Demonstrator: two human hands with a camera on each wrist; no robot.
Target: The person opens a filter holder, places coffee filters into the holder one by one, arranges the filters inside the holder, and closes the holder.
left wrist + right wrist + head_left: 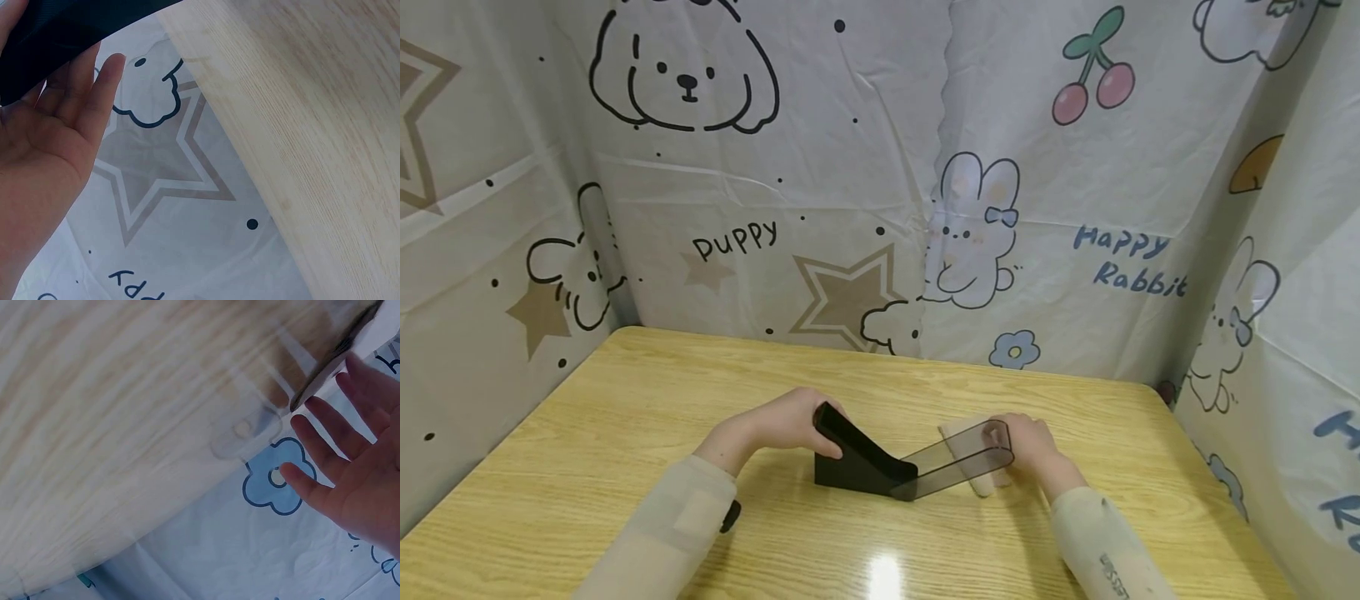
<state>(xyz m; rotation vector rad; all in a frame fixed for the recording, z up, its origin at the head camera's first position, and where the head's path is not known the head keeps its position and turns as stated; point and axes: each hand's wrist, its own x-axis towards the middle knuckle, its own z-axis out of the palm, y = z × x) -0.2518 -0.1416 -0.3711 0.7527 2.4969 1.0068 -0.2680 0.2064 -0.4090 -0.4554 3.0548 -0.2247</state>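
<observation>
In the head view a wedge-shaped black case [861,467] with a see-through, smoky lid [936,467] swung out to the right is near the middle of the table. My left hand [793,423] grips the tall left end of the case, thumb on the near side and fingers behind. In the left wrist view those fingers [100,94] reach along the dark case [75,37]. At the lid's rounded far end my right hand [1026,442] holds on, its thumb showing through the clear plastic. A pale flat piece [966,435] is partly seen through the lid, beside the right hand.
The light wood table [647,417] ends at the back against a printed curtain [850,167], which also hangs at both sides. A dark strap piece [731,517] shows under the left sleeve. Glare lies on the table's near part.
</observation>
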